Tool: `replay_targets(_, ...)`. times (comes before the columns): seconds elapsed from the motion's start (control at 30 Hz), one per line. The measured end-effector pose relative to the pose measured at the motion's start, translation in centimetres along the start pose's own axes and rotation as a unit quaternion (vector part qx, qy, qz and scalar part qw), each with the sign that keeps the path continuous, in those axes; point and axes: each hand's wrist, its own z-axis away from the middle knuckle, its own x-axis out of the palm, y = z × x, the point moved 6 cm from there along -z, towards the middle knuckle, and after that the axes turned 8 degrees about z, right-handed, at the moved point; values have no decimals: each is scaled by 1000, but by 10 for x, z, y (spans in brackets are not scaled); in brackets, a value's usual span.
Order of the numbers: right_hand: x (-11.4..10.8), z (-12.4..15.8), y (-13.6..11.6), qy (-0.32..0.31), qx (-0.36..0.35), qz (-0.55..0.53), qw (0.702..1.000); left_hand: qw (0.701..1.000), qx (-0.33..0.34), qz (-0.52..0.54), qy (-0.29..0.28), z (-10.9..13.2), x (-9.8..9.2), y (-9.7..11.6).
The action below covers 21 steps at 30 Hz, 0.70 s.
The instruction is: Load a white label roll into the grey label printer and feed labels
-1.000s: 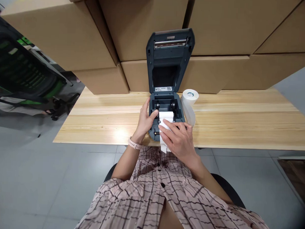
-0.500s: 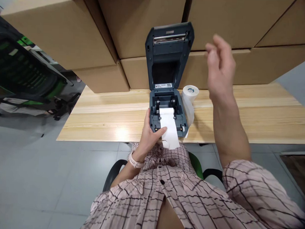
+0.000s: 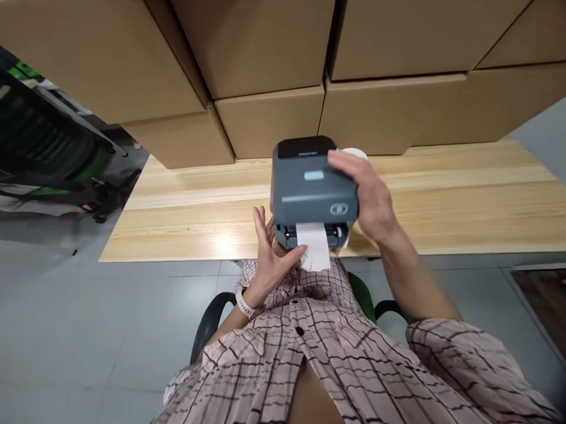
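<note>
A dark grey label printer stands at the near edge of a wooden table, its lid down. A white paper strip hangs out of its front slot. My right hand lies on the lid's right side, fingers curved over the top. My left hand is below the printer's front left corner, fingers spread, thumb touching the paper strip. Behind my right hand only the top edge of a white paper roll shows.
Large cardboard boxes are stacked at the back of the table, close behind the printer. A green and black office chair stands at the left on the grey tiled floor. I sit on a chair with a green edge.
The printer's lid, upright before, is now down under my right hand, which came from the air. My left hand shifted from gripping the printer's front to an open pose by the paper strip.
</note>
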Motion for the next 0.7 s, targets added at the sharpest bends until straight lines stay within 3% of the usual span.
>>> replay_targets(0.1, 9, 39, -7, -39, -8, 63, 997, 999, 45, -1, -6, 2, -1, -1)
replay_targets(0.23, 17, 58, -2, -54, 3, 119, 991, 995, 97, -4, 16, -4, 1, 13)
replay_targets(0.4, 19, 61, -2, -42, 23, 134, 990, 998, 17, 27, 46, -25, 9, 19)
replay_targets(0.53, 21, 62, -2, -41, 47, 136, 989, 999, 4, 26, 38, -35, 14, 21)
replay_targets(0.7, 21, 62, -3, -29, 39, 135, 990, 998, 13, 16, 55, -18, 9, 17)
